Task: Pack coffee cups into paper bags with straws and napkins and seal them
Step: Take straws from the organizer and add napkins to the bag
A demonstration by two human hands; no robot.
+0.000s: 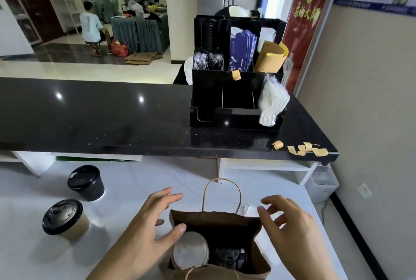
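**Brown paper bag stands open and could tip or crush as the hands close in**

Brown paper bag (216,223) with twisted paper handles stands open on the white worktop (139,192), nearest the camera, between the two hands. Inside sit a white-lidded cup (190,253) and a black-lidded cup (230,257), side by side. The left hand (144,232) has its fingers spread and relaxed, the thumb at the bag's left rim, gripping nothing. The right hand (290,228) hovers at the right rim with loosely bent fingers, also holding nothing; whether it touches the paper I cannot tell.

Likely risks: an uneven press on the soft rim could fold the bag onto the lids or lean the cups together, and a loose lid might spill.

Further left, a kraft-sleeved cup with black lid (65,219) and an all-black cup (86,181) wait unpacked, within reach of a stray elbow.

Beyond, on the black counter (90,117), curled yellow sticker strips (301,148) lie near the edge. The black organiser (225,99) behind holds white napkins (272,104) and wrapped straws (207,61); reaching there over the open bag could knock it.
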